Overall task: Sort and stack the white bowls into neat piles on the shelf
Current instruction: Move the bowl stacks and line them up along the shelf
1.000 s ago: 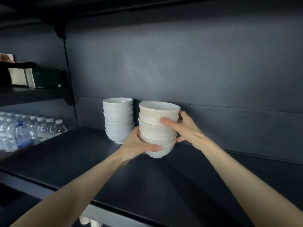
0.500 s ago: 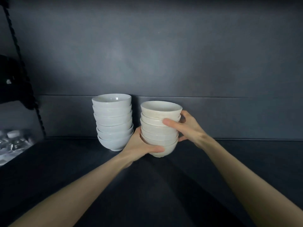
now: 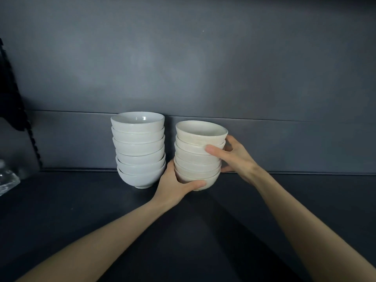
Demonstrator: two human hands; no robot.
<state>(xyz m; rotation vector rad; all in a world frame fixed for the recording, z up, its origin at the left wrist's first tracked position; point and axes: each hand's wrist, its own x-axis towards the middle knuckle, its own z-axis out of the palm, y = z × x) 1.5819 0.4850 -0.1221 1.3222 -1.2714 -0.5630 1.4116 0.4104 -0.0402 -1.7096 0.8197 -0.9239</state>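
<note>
While both hands clasped it, the cream stack of bowls (image 3: 196, 159) was the held item: left hand (image 3: 175, 187) curled round the lowest bowl, thumb laid across its front and fingers hidden behind the near-left side; right hand (image 3: 234, 157) wrapped round the upper part, thumb pressed to the front of the second and third bowls from the top, fingers curved round the far right side. Contents of this stack: several nested bowls of a warm off-white, rims up, the top bowl tilted so that its mouth faced somewhat toward the camera and its rim sat unevenly on the one below. Position: toward the back of the shelf (image 3: 91, 220), right of centre; whether its foot touched the shelf could not be told, the left thumb covering that edge. Adjacent item: white stack of bowls (image 3: 139, 151), about six nested, cooler and glossier in tone, upright, standing free on its own foot just to the left, with the left hand in the gap between the two stacks. Both stacks stood close to the grey back panel (image 3: 183, 68), the white one reaching slightly higher. Shelf surface: dark, matt. Both forearms bare, entering from the lower corners. Far left edge: a black upright (image 3: 12, 94) with a notched strip, and below it some blurred clear plastic (image 3: 7, 180), not identifiable
</note>
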